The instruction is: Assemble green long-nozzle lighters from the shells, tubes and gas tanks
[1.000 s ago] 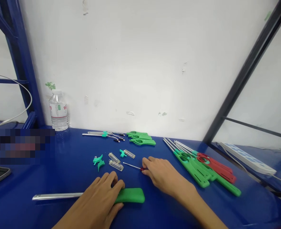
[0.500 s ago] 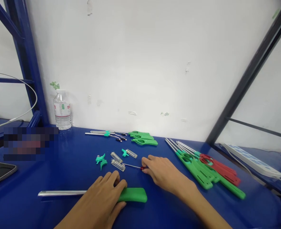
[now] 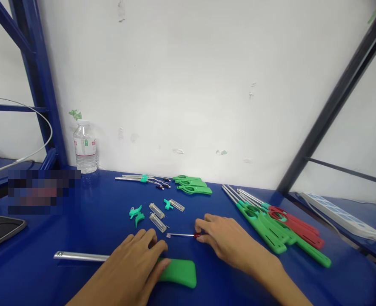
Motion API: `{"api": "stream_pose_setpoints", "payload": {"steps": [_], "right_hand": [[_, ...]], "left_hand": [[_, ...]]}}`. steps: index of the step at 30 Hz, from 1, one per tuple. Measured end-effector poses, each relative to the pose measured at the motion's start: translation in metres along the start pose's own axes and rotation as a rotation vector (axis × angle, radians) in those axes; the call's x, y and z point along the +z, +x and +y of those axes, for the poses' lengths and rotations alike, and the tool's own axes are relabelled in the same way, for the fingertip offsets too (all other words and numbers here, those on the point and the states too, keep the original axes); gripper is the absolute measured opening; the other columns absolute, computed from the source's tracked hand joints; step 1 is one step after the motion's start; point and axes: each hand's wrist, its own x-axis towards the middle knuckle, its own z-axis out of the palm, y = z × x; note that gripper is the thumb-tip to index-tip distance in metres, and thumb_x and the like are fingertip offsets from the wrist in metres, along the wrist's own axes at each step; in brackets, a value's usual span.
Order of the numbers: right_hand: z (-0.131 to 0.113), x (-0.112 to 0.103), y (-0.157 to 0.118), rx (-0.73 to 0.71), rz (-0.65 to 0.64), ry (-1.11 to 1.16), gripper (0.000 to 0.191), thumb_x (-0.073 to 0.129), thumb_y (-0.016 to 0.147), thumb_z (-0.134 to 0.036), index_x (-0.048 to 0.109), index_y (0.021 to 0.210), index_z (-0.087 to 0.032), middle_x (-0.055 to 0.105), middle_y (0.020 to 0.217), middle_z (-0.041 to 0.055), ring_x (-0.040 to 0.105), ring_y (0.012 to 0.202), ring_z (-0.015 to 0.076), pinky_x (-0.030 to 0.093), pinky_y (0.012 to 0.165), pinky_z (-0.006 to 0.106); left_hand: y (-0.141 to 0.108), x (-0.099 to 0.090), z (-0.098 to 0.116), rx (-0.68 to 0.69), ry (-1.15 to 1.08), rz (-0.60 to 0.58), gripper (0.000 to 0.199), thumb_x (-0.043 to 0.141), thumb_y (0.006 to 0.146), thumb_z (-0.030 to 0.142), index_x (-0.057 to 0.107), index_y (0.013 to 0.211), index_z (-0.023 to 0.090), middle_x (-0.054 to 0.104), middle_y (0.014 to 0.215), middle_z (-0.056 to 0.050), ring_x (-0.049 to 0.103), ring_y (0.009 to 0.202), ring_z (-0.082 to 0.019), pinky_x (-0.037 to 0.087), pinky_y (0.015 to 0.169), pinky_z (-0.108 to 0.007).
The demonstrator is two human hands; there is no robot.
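My left hand [image 3: 137,259] is closed round the middle of a long-nosed gas lighter, which lies across the desk. Its green handle [image 3: 178,272] sticks out to the right and its metal tube [image 3: 79,256] to the left. The trigger area is covered by my fingers. With my right hand [image 3: 221,238] I pinch the red end of a small screwdriver [image 3: 183,235]. Its thin shaft points left, and something tiny and pale shows at the tip. Beyond lie clear fuel tanks [image 3: 158,222] and small teal plastic parts [image 3: 139,217].
Along the wall lie metal tubes with wires [image 3: 133,179] and green handle shells [image 3: 192,189]. Several assembled green lighters [image 3: 260,223] and red lighters [image 3: 299,227] are on the right. A water bottle [image 3: 86,148] stands back left; a phone [image 3: 1,231] lies at the left edge.
My right hand has drawn the screwdriver slightly right and towards me, away from the clear tanks. The lighter under my left hand has turned a little, its handle end nearer me.
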Motion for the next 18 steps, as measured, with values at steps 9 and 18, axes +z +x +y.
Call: {"api": "stream_pose_setpoints", "payload": {"steps": [9, 18], "right_hand": [[0.011, 0.003, -0.004, 0.048, 0.015, 0.001, 0.009, 0.059, 0.109, -0.022, 0.068, 0.107, -0.024, 0.074, 0.104, 0.0024, 0.075, 0.090, 0.0224, 0.037, 0.068, 0.032], [-0.004, -0.008, 0.012, -0.063, 0.108, -0.036, 0.022, 0.057, 0.112, -0.041, 0.068, 0.123, -0.025, 0.074, 0.119, 0.0053, 0.071, 0.112, 0.0262, 0.050, 0.086, 0.035]], "left_hand": [[0.012, 0.010, -0.008, -0.025, 0.090, 0.119, 0.044, 0.041, 0.110, 0.026, 0.066, 0.147, 0.027, 0.068, 0.140, -0.014, 0.068, 0.126, -0.035, 0.058, 0.106, -0.056], [0.019, 0.024, -0.022, -0.017, 0.093, 0.268, 0.052, 0.026, 0.115, 0.037, 0.068, 0.144, 0.029, 0.070, 0.128, -0.012, 0.071, 0.117, -0.031, 0.059, 0.101, -0.053]]}}
